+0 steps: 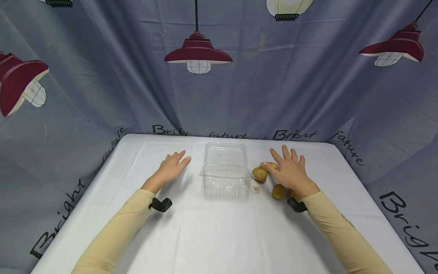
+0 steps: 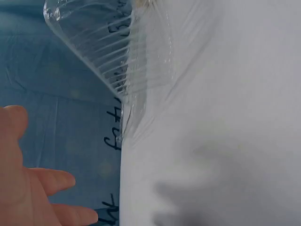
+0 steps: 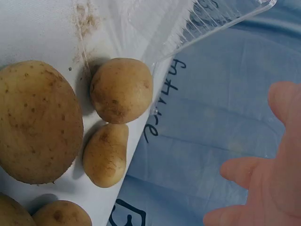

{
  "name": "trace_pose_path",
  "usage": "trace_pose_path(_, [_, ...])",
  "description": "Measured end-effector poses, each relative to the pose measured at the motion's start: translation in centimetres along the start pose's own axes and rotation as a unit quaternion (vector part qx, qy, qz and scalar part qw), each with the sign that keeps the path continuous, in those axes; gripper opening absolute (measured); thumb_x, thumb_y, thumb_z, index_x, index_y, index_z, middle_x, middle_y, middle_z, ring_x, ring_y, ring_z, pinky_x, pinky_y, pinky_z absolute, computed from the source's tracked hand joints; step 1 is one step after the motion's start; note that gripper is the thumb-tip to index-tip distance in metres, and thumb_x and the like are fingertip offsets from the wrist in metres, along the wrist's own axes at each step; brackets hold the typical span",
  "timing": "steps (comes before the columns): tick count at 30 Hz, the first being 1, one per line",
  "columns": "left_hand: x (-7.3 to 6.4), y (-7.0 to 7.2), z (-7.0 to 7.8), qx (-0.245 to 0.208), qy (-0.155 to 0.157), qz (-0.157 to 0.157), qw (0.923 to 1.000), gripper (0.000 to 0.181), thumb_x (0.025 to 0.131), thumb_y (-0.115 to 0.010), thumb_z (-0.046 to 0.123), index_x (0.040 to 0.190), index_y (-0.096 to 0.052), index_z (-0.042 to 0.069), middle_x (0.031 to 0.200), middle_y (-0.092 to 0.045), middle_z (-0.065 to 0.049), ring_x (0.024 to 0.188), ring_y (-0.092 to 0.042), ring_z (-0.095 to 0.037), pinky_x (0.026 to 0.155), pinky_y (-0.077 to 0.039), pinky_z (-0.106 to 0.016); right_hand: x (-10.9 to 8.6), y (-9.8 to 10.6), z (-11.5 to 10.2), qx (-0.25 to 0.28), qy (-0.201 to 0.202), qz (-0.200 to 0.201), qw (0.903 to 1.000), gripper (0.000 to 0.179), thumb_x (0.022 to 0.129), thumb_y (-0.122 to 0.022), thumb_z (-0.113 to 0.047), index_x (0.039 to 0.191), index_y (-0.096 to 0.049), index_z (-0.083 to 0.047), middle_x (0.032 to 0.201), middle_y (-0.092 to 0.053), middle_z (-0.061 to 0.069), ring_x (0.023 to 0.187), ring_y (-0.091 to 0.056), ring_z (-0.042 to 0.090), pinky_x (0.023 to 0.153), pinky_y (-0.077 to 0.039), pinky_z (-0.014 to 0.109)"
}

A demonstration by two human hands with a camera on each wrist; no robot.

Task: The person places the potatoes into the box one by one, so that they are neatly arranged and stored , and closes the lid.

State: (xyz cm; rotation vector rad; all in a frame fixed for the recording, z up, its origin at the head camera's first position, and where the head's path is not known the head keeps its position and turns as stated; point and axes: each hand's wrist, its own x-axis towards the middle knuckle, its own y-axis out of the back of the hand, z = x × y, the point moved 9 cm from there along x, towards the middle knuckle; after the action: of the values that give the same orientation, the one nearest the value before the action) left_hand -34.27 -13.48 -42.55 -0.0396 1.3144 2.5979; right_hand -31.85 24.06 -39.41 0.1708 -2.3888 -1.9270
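Observation:
A clear plastic clamshell box (image 1: 226,186) stands on the table with its lid raised at the back. My left hand (image 1: 171,168) hovers to its left, fingers spread, holding nothing. Over the potatoes on the right, my right hand (image 1: 291,171) is held with fingers spread and grips nothing. One round potato (image 1: 259,174) lies beside the box, and a smaller potato (image 3: 107,156) touches it. Nearer the front is another potato (image 1: 279,191); in the right wrist view a large potato (image 3: 37,122) looms close. Further potatoes are partly hidden under my right wrist.
Crumbs of soil (image 1: 257,188) lie on the white tablecloth (image 1: 219,236) by the box's right side. A blue-grey curtain (image 1: 219,99) with printed lamps and lettering hangs behind and along both sides of the table.

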Motion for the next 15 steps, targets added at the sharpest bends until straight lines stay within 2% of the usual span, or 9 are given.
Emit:
trace_pose_path(3, [-0.1,-1.4,-0.5,-0.057,0.006,-0.011,0.9983,0.07,0.109,-0.029,0.051,0.159,-0.03,0.003,0.165,-0.028,-0.025,0.154,-0.016,-0.051,0.127,-0.014,-0.066,-0.1,-0.1,0.1,-0.002,0.0,0.0,1.0,0.081,0.103,-0.034,-0.066,0.162,-0.026,-0.012,0.166,-0.007,0.034,0.149,-0.006,0.064,0.114,-0.002,0.084])
trace_pose_path(6, [-0.3,-2.5,-0.7,-0.118,0.013,-0.008,0.9929,0.067,0.109,-0.031,0.048,0.157,-0.036,0.001,0.163,-0.035,-0.021,0.154,-0.026,-0.043,0.128,-0.021,-0.058,-0.3,-0.2,0.1,0.0,0.002,0.0,1.0,0.079,0.104,-0.034,-0.064,0.162,-0.027,-0.011,0.166,-0.008,0.035,0.149,-0.007,0.064,0.114,-0.003,0.084])
trace_pose_path(10, [-0.5,-3.6,-0.4,-0.191,0.02,0.007,0.9813,0.06,0.109,-0.039,0.042,0.151,-0.046,-0.001,0.156,-0.047,-0.021,0.142,-0.048,-0.04,0.118,-0.044,-0.051,-0.4,-0.4,0.2,0.002,0.007,0.003,1.0,0.078,0.104,-0.034,-0.063,0.161,-0.029,-0.01,0.165,-0.011,0.036,0.148,-0.009,0.064,0.114,-0.005,0.085])
trace_pose_path(12, [-0.5,-4.2,-0.3,-0.24,0.036,0.008,0.97,0.057,0.108,-0.044,0.038,0.149,-0.049,-0.001,0.153,-0.05,-0.023,0.134,-0.056,-0.04,0.106,-0.056,-0.046,-0.5,-0.4,0.3,0.002,0.008,0.005,1.0,0.078,0.105,-0.034,-0.062,0.161,-0.03,-0.009,0.164,-0.013,0.036,0.148,-0.011,0.065,0.114,-0.007,0.085])
trace_pose_path(15, [-0.5,-5.3,-0.6,-0.326,0.072,-0.002,0.9426,0.054,0.106,-0.049,0.033,0.147,-0.049,-0.002,0.15,-0.051,-0.025,0.127,-0.062,-0.039,0.091,-0.063,-0.036,-0.6,-0.6,0.4,0.002,0.008,0.005,1.0,0.077,0.105,-0.034,-0.062,0.161,-0.03,-0.009,0.164,-0.015,0.037,0.147,-0.014,0.065,0.113,-0.009,0.085])
